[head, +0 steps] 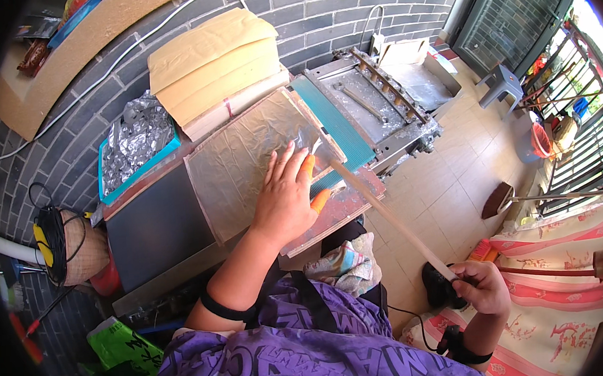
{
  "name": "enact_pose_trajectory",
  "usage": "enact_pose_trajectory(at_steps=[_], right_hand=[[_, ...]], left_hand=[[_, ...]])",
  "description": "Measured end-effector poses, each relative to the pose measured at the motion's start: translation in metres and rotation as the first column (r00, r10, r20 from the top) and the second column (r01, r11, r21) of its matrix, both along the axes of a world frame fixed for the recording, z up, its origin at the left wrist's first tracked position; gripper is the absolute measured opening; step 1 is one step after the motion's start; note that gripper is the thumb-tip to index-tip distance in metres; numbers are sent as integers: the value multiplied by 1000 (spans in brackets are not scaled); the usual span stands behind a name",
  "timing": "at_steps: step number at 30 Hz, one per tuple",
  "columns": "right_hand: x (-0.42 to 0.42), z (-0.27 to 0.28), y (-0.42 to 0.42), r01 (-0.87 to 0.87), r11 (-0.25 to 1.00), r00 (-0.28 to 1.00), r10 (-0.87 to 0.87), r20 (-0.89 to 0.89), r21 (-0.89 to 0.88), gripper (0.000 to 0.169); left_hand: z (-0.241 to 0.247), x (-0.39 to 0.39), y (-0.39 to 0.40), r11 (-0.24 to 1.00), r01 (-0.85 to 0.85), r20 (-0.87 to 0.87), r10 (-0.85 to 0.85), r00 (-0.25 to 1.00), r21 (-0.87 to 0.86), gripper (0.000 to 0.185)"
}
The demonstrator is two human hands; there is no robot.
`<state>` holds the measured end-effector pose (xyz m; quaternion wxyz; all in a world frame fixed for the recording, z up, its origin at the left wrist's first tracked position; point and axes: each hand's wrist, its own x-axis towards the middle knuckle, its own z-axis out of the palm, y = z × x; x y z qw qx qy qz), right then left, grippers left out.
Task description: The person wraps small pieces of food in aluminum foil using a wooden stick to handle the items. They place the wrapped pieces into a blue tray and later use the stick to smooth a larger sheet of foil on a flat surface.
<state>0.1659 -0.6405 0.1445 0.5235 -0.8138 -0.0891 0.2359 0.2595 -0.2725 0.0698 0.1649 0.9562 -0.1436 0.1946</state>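
My left hand (pixel 287 199) lies flat, palm down, on a thin crinkled translucent sheet (pixel 237 166) spread over a board. Orange finger covers sit on its thumb and index finger. In my right hand (pixel 479 288), low on the right, is one end of a long thin wooden strip (pixel 393 221). The strip slants up and left, its far end at the corner of the sheet-covered board, just right of my left fingers. Beneath that corner shows a teal ribbed mat (pixel 336 120). A smooth black panel (pixel 160 226) adjoins the sheet on the left.
Behind the sheet stands a stack of brown paper (pixel 214 63). A teal tray (pixel 102 173) holds crumpled silver foil scraps (pixel 135 139). A metal frame device (pixel 374 101) adjoins the mat. A cloth (pixel 346 266) hangs by my lap; a grey stool (pixel 504 86) stands far right.
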Motion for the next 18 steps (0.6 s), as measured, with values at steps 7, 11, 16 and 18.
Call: enact_pose_trajectory(at_steps=[7, 11, 16, 18], right_hand=[[-1, -12, 4, 59, 998, 995, -59, 75, -5, 18], [3, -20, 15, 124, 992, 980, -118, 159, -26, 17], [8, -23, 25, 141, 990, 963, -131, 236, -26, 18], [8, -22, 27, 128, 991, 967, -115, 226, -43, 19]], left_hand=[[2, 1, -1, 1000, 7, -4, -7, 1000, -4, 54], [3, -2, -2, 999, 31, 15, -30, 999, -36, 52], [9, -7, 1, 995, 58, 33, -55, 998, -83, 51], [13, -9, 4, 995, 42, 32, -40, 999, -93, 52]])
